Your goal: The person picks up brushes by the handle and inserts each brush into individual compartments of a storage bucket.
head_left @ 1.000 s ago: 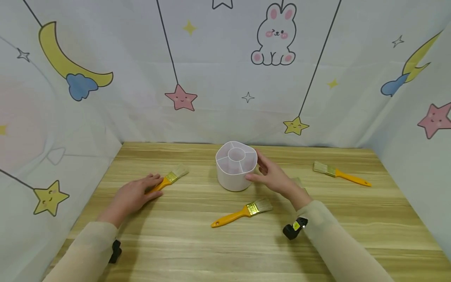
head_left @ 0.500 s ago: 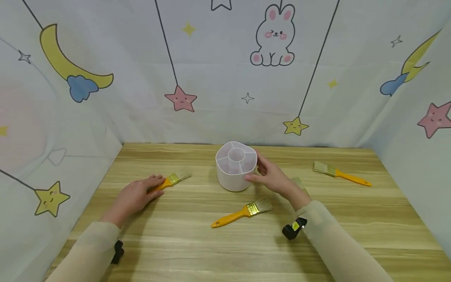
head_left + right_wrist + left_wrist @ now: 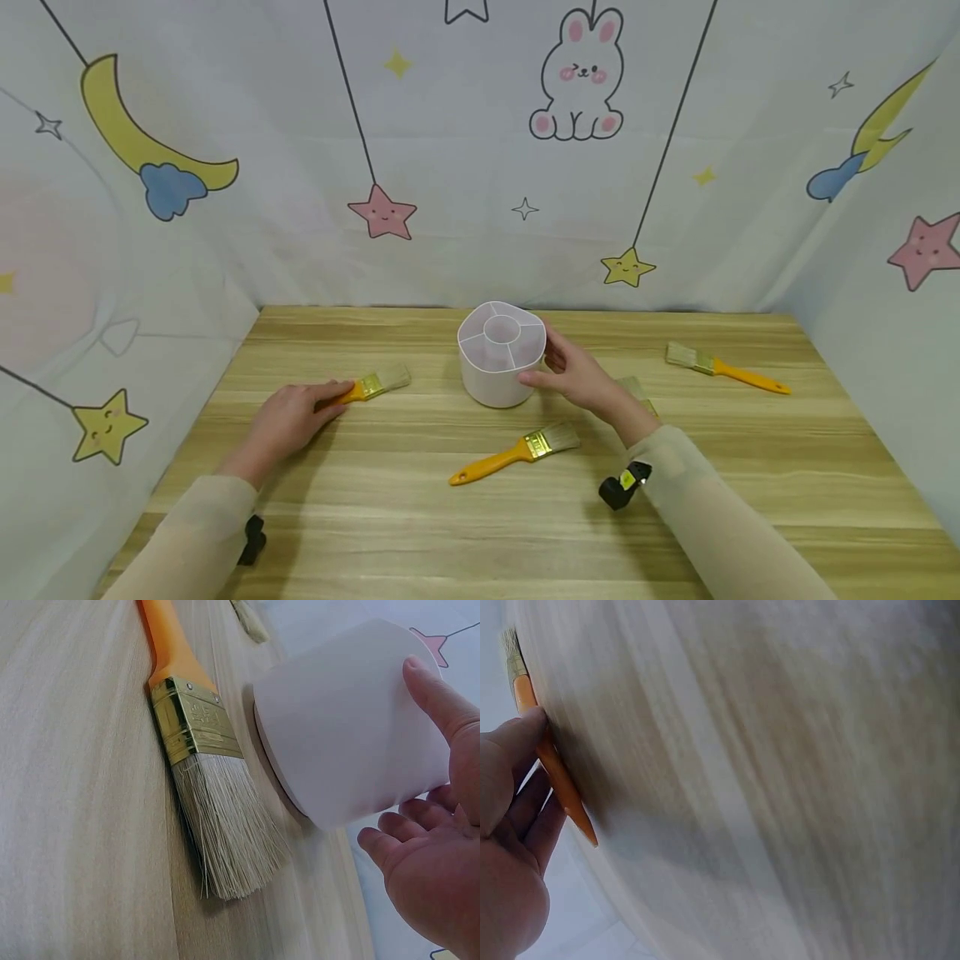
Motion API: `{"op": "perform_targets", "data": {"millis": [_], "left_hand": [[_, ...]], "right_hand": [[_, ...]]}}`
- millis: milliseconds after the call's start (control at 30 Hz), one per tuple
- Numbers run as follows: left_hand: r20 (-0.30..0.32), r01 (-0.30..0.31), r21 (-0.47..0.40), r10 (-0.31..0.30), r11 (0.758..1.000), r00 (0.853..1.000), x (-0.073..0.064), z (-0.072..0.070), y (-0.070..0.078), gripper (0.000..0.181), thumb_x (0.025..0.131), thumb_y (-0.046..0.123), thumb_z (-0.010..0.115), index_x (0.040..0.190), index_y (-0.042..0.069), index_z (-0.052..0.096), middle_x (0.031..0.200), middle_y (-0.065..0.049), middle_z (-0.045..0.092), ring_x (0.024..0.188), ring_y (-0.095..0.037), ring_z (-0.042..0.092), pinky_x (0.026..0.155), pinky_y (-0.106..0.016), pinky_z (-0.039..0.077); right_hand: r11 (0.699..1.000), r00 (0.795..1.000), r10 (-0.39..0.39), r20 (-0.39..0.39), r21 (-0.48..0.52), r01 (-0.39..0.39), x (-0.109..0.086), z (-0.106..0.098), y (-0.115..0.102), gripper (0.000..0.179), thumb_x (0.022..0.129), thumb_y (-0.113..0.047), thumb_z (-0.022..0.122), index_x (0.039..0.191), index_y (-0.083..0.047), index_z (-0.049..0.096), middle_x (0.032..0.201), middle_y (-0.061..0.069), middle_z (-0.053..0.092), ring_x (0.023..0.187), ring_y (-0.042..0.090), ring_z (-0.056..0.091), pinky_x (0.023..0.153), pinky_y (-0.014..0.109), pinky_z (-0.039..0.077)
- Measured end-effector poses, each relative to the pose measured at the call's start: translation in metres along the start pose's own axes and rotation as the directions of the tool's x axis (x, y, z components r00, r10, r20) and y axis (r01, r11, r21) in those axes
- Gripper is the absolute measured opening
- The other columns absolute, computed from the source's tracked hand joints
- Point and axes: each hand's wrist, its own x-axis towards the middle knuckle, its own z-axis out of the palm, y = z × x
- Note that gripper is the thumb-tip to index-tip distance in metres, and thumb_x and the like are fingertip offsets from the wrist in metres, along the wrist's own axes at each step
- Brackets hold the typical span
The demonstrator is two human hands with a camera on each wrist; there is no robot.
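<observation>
In the head view my left hand (image 3: 288, 421) pinches a paintbrush (image 3: 386, 381) by its orange handle, thumb on one side and fingers on the other. Its pale bristles point right; the left wrist view shows the handle (image 3: 559, 769) tilted, with its tip past the fingers. A round white organizer (image 3: 495, 390) with several compartments around a central cup stands at the back middle of the table. My right hand (image 3: 581, 379) holds it by the right side, thumb on the front wall and fingers behind. No brush shows in its compartments.
One paintbrush (image 3: 495, 460) lies in front of the organizer, bristles to the right. Another paintbrush (image 3: 738, 375) lies at the back right. A third brush (image 3: 636, 389) is mostly hidden under the right forearm. A printed curtain (image 3: 465, 150) bounds the wooden table (image 3: 420, 533) behind.
My left hand has shifted slightly right and turned the paintbrush so its bristles point more to the right. The right hand stays on the organizer, which has not visibly moved.
</observation>
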Motion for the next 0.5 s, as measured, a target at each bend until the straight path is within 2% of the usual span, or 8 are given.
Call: {"op": "perform_targets", "data": {"millis": [300, 500], "left_hand": [[-0.037, -0.007, 0.046, 0.009, 0.999, 0.999, 0.0015, 0.0016, 0.0016, 0.036, 0.098, 0.01, 0.078, 0.133, 0.008, 0.076, 0.124, -0.022, 0.076, 0.108, -0.046, 0.073, 0.091, -0.065, 0.058], [-0.059, -0.008, 0.069, 0.012, 0.998, 0.998, 0.0032, 0.0001, 0.0041, 0.035, 0.097, 0.009, 0.078, 0.131, 0.009, 0.077, 0.12, -0.021, 0.077, 0.104, -0.046, 0.074, 0.087, -0.064, 0.059]], "right_hand": [[1.0, 1.0, -0.006, 0.004, 0.011, 0.006, 0.0008, 0.0001, -0.0005, 0.095, 0.097, -0.009, 0.081, 0.171, -0.008, 0.022, 0.175, 0.017, 0.027, 0.16, 0.038, 0.029, 0.13, 0.05, 0.026], [1.0, 1.0, -0.001, 0.002, 0.001, 0.001, 0.0001, -0.0006, -0.001, 0.094, 0.097, -0.011, 0.081, 0.171, -0.008, 0.023, 0.174, 0.018, 0.028, 0.159, 0.038, 0.03, 0.13, 0.051, 0.027]]}}
